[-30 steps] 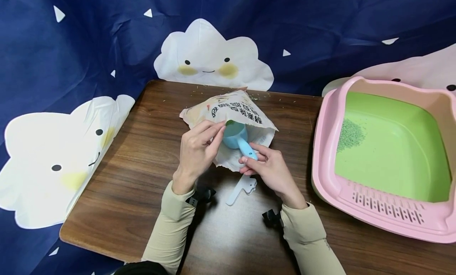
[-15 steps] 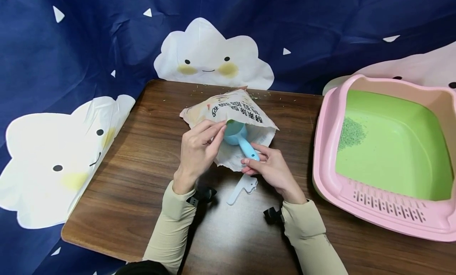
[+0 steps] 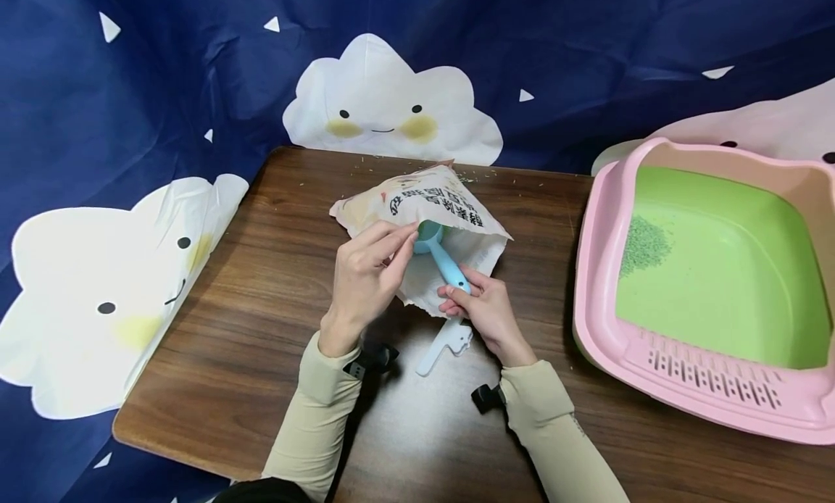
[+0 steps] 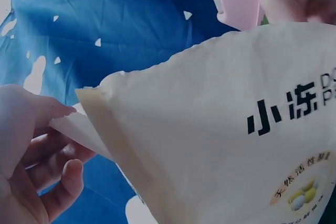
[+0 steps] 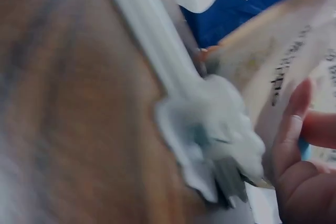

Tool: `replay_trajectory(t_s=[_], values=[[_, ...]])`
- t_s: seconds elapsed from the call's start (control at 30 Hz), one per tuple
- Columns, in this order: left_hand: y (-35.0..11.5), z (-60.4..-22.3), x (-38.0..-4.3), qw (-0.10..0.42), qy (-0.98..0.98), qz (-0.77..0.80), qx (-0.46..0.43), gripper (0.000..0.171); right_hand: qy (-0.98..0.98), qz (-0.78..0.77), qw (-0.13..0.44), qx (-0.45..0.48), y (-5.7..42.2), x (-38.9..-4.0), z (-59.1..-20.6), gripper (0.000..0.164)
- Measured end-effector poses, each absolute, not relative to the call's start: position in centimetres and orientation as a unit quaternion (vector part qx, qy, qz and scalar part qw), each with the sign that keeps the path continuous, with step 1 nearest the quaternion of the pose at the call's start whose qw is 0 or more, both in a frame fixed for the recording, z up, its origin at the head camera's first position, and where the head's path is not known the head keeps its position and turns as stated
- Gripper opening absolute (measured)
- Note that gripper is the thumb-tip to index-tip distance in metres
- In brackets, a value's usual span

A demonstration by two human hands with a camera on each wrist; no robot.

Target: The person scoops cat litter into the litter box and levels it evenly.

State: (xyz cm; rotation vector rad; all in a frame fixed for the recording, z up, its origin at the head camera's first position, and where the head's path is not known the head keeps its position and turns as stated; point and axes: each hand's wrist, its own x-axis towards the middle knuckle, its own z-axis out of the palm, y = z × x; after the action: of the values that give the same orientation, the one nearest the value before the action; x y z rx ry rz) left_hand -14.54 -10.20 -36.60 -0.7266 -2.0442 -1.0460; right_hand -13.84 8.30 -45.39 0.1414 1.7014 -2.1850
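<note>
A pale paper bag [image 3: 427, 191] with black printed characters lies on the table, its torn mouth facing me. My left hand [image 3: 365, 282] pinches the upper edge of that mouth between thumb and fingertips; the left wrist view shows the same grip on the bag's edge [image 4: 89, 124]. My right hand [image 3: 491, 313] holds the handle of a light blue scoop [image 3: 449, 262]. The scoop's cup is inside the bag mouth, partly hidden by the left fingers and the bag. In the right wrist view, the right fingers [image 5: 296, 145] hide most of the scoop.
A white tool [image 3: 440, 349] with a cloud-shaped head lies below the bag. At the right stands a pink-rimmed litter box [image 3: 600, 300] with a green inside and a patch of green pellets [image 3: 644, 246]. Loose bits lie along the table's [image 3: 235, 300] back edge.
The scoop's cup has moved farther into the bag, up and left, and less of it shows. My right hand has shifted slightly left with it. The left hand has barely moved.
</note>
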Motion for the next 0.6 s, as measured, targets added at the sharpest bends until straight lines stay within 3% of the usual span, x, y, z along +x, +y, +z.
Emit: replay_trajectory(t_s=[0.2,0.6], values=[[-10.22,-36.54,-14.59,0.353,-0.791,-0.417,-0.276,0.016,0.627,-0.759,0.172,0.04,7.95,-13.94,-45.93,0.048],[-10.61,-36.72,-14.59,0.353,-0.797,-0.409,-0.268,0.016,0.619,-0.758,0.203,0.032,8.2,-14.1,-45.9,0.04]])
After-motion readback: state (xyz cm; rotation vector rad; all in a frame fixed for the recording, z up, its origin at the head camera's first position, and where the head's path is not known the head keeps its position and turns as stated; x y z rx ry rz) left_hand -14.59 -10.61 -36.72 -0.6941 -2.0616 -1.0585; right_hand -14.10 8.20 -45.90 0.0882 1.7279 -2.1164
